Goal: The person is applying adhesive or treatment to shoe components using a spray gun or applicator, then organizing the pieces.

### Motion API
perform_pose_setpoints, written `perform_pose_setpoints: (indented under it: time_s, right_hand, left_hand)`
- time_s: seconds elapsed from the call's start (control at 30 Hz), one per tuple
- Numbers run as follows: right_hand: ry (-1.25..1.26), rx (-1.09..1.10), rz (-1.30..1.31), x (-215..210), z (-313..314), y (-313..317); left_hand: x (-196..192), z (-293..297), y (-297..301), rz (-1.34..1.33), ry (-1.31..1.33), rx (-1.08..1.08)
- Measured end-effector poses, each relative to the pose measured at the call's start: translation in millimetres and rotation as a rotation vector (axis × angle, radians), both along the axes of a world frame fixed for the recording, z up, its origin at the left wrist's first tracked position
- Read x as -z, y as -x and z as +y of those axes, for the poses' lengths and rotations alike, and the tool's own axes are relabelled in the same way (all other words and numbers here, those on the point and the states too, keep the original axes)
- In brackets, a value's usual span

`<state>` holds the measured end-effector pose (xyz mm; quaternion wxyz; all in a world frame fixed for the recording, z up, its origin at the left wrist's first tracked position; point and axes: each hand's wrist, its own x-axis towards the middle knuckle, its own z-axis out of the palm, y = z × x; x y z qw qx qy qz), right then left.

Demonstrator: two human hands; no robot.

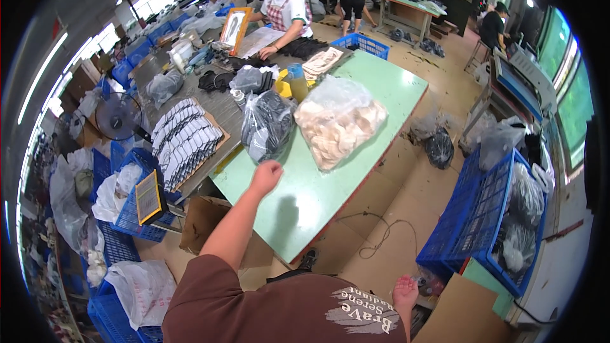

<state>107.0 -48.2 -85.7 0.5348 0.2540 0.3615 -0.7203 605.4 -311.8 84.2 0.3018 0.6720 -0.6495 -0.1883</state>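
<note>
My left hand [265, 176] reaches out over the green table [356, 152], fingers loosely curled, holding nothing. It is just short of a clear plastic bag of dark pieces [267, 126]. Beside that bag lies a larger clear bag of beige pieces [338, 121]. My right hand [405, 291] hangs low by my side, palm open and empty, above the floor.
A board with rows of dark and white pieces [186, 140] lies on the grey table to the left. Blue crates [486, 216] stand on the right and at lower left [130, 213]. A seated person [286, 16] works at the far end. A cable [381, 238] lies on the floor.
</note>
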Motion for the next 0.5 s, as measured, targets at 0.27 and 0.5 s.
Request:
perform_pose_setpoints:
  time_s: [0.27,0.5]
  right_hand:
    - [-0.153,-0.428,0.175,-53.0,-64.1,-89.6]
    - [-0.143,-0.867,0.487,-103.0,-94.1,-153.4]
  left_hand:
    - [-8.1,-171.9,-94.7,0.417,-0.1,-0.574]
    - [40.7,-202.4,-119.6,0.401,0.04,-0.529]
